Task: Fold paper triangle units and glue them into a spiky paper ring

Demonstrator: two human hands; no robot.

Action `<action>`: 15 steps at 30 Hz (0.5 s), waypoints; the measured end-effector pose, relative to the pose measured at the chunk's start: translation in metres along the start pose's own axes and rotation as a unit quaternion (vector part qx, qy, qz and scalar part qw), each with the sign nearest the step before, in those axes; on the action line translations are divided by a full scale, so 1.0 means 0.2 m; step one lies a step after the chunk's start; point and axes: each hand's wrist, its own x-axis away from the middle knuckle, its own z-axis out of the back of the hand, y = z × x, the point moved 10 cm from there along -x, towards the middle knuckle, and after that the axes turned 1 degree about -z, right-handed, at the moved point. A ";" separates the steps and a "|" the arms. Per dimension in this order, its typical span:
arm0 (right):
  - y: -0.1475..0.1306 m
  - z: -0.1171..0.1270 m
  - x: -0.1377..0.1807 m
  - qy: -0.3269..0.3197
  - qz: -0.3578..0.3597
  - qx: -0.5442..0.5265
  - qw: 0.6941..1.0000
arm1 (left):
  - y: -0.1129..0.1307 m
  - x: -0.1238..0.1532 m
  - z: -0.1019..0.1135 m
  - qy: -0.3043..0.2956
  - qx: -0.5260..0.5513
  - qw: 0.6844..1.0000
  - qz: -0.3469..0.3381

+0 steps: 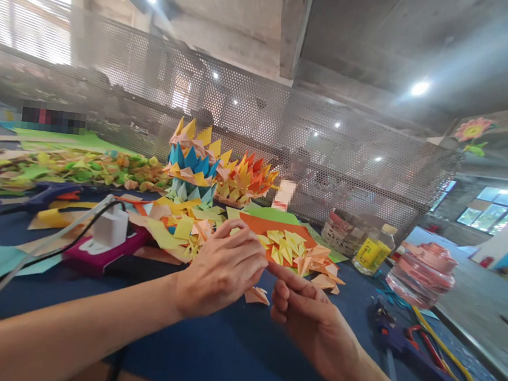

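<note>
My left hand (222, 269) is closed in a pinch over the blue table (235, 359), its fingertips meeting those of my right hand (308, 316). The right hand is curled too, forefinger stretched toward the left. What they pinch between them is hidden or too small to name. A small folded peach paper piece (256, 296) lies just below the two hands. Behind them an orange sheet (276, 233) carries a heap of folded yellow and peach triangles (288, 248). Further back stands a stacked paper model (193, 162) of blue, yellow and orange points.
A white plug on a magenta box (108, 238) with black cables lies at left. A purple glue gun (405, 348) with a yellow cord lies at right, beside a clear pink container (421, 274), a bottle (373, 250) and a woven basket (345, 231). Perforated metal mesh (288, 133) closes the far side.
</note>
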 end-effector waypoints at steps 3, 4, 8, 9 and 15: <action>-0.01 0.02 0.00 0.013 0.004 0.008 1.000 | -0.06 0.00 -0.01 0.003 0.019 0.999 0.041; -0.01 0.03 0.00 0.021 0.005 0.009 1.000 | -0.09 0.00 -0.01 0.003 0.024 0.998 0.060; -0.02 0.07 -0.01 0.051 0.019 0.022 0.998 | -0.15 0.00 -0.03 -0.007 0.031 0.994 0.106; -0.03 0.08 -0.01 0.060 0.025 0.030 0.997 | -0.15 0.00 -0.04 -0.014 0.035 0.994 0.106; -0.06 0.12 -0.03 0.084 0.073 0.125 0.986 | -0.07 0.00 -0.09 -0.062 0.078 0.992 0.081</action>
